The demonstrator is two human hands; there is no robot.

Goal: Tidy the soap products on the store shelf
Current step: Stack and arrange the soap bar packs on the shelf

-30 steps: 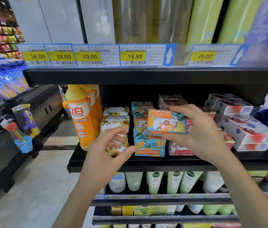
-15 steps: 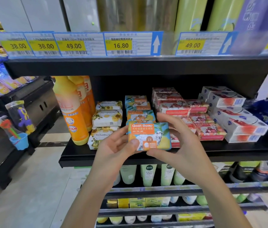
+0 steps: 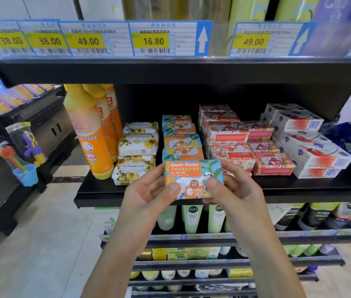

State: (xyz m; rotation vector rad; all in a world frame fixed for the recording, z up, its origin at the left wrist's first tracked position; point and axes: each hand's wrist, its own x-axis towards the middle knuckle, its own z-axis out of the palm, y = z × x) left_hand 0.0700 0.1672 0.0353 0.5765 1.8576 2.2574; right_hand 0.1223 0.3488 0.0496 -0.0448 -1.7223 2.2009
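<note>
So the soap box (image 3: 192, 179) is held just off the front of the shelf (image 3: 320, 188), left grip (image 3: 148, 194) and right grip (image 3: 239, 196) each pinching an end, thumbs on the label, I'd guess to keep it square for the matching stack (image 3: 182, 139) behind.

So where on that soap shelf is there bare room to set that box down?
Bare shelf shows along the front edge, before the pink Goat Soap boxes and the white boxes. A smaller bare corner lies before the orange bottles. Behind, the stacks stand crowded together. Left hand and right hand hold the blue Goat Soap box.
</note>
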